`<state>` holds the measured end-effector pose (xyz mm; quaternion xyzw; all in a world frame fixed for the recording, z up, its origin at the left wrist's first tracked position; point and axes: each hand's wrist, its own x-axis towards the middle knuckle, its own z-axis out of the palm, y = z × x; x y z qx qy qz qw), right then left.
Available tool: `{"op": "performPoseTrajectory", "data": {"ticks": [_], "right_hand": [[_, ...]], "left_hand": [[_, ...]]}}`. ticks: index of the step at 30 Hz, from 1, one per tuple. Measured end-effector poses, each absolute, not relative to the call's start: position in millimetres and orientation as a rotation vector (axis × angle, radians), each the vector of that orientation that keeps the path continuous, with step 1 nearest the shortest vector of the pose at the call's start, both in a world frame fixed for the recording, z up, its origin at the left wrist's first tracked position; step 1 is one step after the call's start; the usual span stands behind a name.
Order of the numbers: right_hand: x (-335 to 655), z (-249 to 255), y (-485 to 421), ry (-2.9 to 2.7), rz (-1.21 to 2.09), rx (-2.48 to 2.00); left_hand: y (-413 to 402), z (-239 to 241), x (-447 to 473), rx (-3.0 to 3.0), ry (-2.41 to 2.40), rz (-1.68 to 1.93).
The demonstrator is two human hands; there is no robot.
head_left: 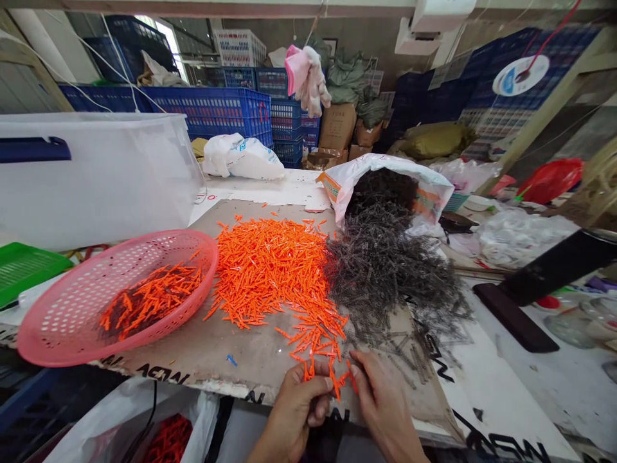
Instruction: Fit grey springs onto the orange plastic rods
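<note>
My left hand (pixel 296 408) and my right hand (pixel 383 402) meet at the near edge of a cardboard sheet (pixel 250 350). Both pinch small orange plastic pieces (pixel 337 379) between their fingertips. A big heap of the same orange pieces (pixel 270 267) lies just beyond the hands. To its right spreads a pile of thin dark metal springs (pixel 385 270), spilling from a white sack (pixel 424 186). A pink basket (pixel 110 299) at the left holds assembled orange pieces.
A large clear plastic bin (pixel 96 173) stands behind the basket, a green tray (pixel 24 267) at far left. Blue crates (pixel 216 109) and cardboard boxes line the back. A dark flat object (pixel 535 289) lies at the right. A bag with orange parts (pixel 164 437) hangs below the table edge.
</note>
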<state>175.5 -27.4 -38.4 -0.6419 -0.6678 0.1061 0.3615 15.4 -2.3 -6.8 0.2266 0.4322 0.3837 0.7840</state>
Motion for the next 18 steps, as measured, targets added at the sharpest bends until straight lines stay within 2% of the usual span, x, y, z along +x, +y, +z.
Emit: {"op": "performPoseTrajectory", "data": {"ticks": [5,18], "right_hand": [[178.1,-40.5,-28.5,-1.63,0.278,-1.697],[155.0,-29.0,-44.6,-1.484,0.776,-1.393]], "left_hand": [[-2.9,-4.9,16.2,0.501,0.932,0.828],[-2.1,-4.1,18.2,0.5,0.903,0.89]]}}
